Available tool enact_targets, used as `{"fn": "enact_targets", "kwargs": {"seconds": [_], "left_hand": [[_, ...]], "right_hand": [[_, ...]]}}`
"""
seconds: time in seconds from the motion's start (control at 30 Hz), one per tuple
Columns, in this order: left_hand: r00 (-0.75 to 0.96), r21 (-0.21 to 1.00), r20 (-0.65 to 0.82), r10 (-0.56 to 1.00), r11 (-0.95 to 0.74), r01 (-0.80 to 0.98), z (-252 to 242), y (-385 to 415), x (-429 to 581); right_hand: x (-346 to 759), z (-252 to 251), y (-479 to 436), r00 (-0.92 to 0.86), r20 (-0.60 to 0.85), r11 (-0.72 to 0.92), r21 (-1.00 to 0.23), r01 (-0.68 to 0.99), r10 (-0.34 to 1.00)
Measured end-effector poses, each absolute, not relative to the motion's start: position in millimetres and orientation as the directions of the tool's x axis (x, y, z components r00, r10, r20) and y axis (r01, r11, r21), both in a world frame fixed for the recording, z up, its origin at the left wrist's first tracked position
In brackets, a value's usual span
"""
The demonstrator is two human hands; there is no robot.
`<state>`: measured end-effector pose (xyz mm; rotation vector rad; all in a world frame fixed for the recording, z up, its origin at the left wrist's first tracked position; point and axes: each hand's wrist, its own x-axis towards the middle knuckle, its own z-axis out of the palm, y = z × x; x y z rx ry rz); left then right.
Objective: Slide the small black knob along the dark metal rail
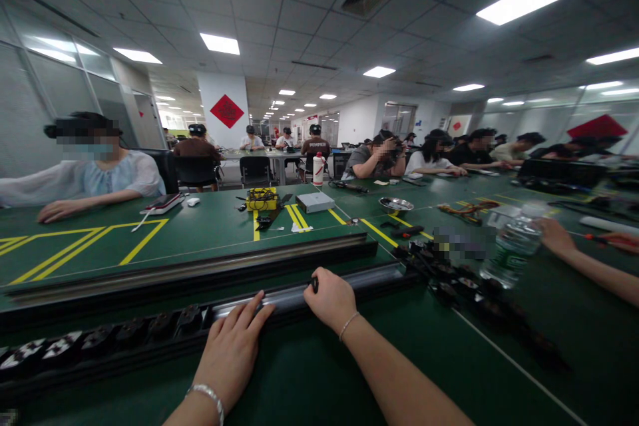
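Note:
A long metal channel rail (287, 301) with dark edges lies across the green table in front of me. Several black round-bodied modules (132, 334) sit in a row in its left part, while the silver bed shows bare to the right. My left hand (234, 346) rests on the rail just right of the last module, fingers stretched out. Closed over the rail's bare stretch, my right hand (332, 299) grips a small black part (314, 285), mostly hidden by the fingers. Farther right, more black modules (464, 283) lie in a loose heap.
Behind my rail runs a second long rail (200, 268). A water bottle (509, 249) stands beyond the heap, touched by another person's hand (556, 236). Farther back are a metal bowl (396, 204), a grey box (315, 202) and a yellow box with cables (262, 198). A co-worker sits at left.

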<state>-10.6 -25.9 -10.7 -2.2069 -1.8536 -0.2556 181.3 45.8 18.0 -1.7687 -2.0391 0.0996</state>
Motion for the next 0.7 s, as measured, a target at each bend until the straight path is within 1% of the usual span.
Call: {"fn": "enact_targets", "kwargs": {"seconds": [0.2, 0.47, 0.7], "left_hand": [[0.181, -0.082, 0.294, 0.939, -0.164, 0.983, -12.2, -25.5, -11.2], [0.184, -0.068, 0.302, 0.935, -0.171, 0.983, -13.4, -24.6, -12.3], [0.180, -0.073, 0.289, 0.940, -0.165, 0.984, -11.9, -25.6, -12.0]], "right_hand": [[183.1, 17.4, 45.1, -0.092, 0.305, 0.193, -0.322, 0.927, 0.948], [184.5, 12.7, 48.5, -0.095, 0.336, 0.217, -0.347, 0.912, 0.937], [182.8, 16.3, 47.7, -0.097, 0.307, 0.207, -0.351, 0.913, 0.947]]}}
